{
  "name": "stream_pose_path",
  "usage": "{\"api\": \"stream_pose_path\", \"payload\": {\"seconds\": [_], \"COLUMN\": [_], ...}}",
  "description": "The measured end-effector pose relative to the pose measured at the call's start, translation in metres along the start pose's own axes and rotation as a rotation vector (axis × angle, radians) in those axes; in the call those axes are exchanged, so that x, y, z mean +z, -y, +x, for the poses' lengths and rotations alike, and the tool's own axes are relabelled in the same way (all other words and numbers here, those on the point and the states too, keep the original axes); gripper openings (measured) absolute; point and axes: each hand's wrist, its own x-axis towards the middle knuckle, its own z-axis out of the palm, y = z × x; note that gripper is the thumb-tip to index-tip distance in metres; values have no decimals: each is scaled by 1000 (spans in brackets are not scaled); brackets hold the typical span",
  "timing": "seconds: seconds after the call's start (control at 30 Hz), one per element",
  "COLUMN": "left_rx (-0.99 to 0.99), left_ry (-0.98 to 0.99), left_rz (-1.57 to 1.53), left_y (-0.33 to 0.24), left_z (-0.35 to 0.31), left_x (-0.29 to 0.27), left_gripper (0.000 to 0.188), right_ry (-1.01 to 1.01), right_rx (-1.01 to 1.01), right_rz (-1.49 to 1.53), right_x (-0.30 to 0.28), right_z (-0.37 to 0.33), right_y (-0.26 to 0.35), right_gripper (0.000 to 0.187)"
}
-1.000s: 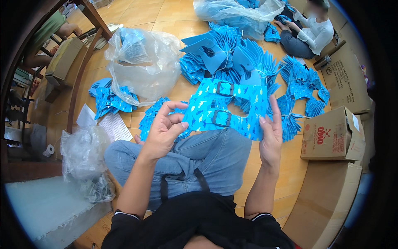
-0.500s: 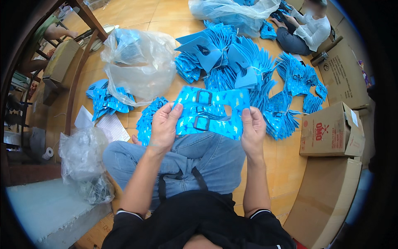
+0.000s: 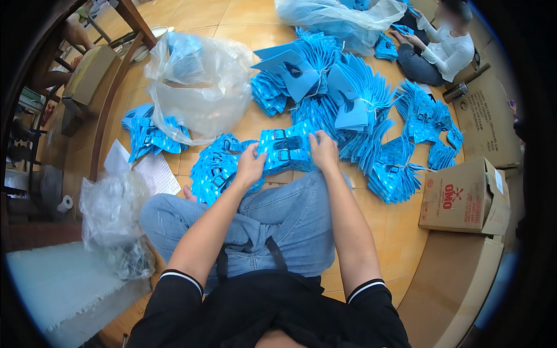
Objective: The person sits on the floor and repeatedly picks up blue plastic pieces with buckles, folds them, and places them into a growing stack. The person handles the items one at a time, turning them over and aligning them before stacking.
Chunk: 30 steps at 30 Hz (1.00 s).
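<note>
A blue printed flat piece with black buckles (image 3: 297,155) is stretched between my hands above the floor, just beyond my crossed legs. My left hand (image 3: 250,166) pinches its left edge, and my right hand (image 3: 324,151) grips the right edge. Close beside my left hand lies a fanned pile of similar buckled pieces (image 3: 216,169). Past my right hand rise thick tied bundles of plain and printed blue pieces (image 3: 361,87). Another fanned bundle (image 3: 394,171) sits to the right of my knee.
A clear plastic bag (image 3: 200,107) and a smaller blue stack (image 3: 148,136) are at the left, near paper sheets (image 3: 158,174). Crumpled plastic (image 3: 113,203) lies by my left knee. Cardboard boxes (image 3: 458,197) line the right. A seated person (image 3: 447,52) handles blue pieces at the far right.
Both hands have moved away from me and lowered the buckled piece toward the floor, beside the left pile. The hands are closer together, and the piece looks more tilted.
</note>
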Motion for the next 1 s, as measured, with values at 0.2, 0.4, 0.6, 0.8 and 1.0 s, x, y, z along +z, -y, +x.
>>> {"api": "stream_pose_path", "payload": {"seconds": [0.2, 0.4, 0.6, 0.8, 1.0], "left_rx": [173, 122, 177, 58, -19], "left_ry": [17, 273, 187, 114, 16], "left_rz": [677, 1063, 1034, 896, 871], "left_y": [-10, -12, -11, -47, -79], "left_z": [-23, -81, -86, -93, -101], "left_x": [-42, -80, -75, -94, -110], "left_gripper": [43, 43, 42, 44, 46], "right_ry": [15, 25, 297, 333, 355], "right_rx": [82, -335, -617, -497, -524], "right_rz": [-266, -31, -42, -99, -137], "right_x": [2, -6, -1, 8, 9], "right_z": [-1, -18, -31, -29, -30], "right_y": [7, 20, 20, 16, 14], "right_gripper": [31, 29, 46, 47, 45]}}
